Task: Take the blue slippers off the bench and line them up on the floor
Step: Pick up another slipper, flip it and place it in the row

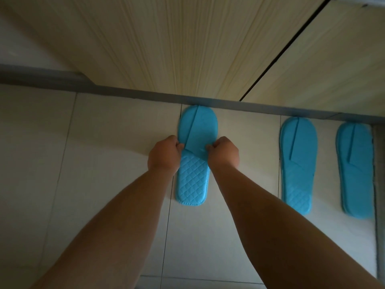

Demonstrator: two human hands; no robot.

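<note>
A flat blue slipper (pixel 194 130) lies on the tiled floor, its toe touching the grey skirting. My left hand (pixel 164 153) pinches its left edge and my right hand (pixel 224 152) pinches its right edge, both at the opening of the upper. The quilted insole shows below my hands. Two more blue slippers lie to the right, parallel and toes to the skirting: one (pixel 298 163) in the middle right, another (pixel 356 167) near the frame's right edge. The bench is out of sight.
Pale wooden cabinet doors (pixel 187 49) with a dark vertical gap rise behind the grey skirting (pixel 125 93). Light floor tiles (pixel 93 153) spread left of the slippers. A grey mat edge (pixel 379 184) runs along the far right.
</note>
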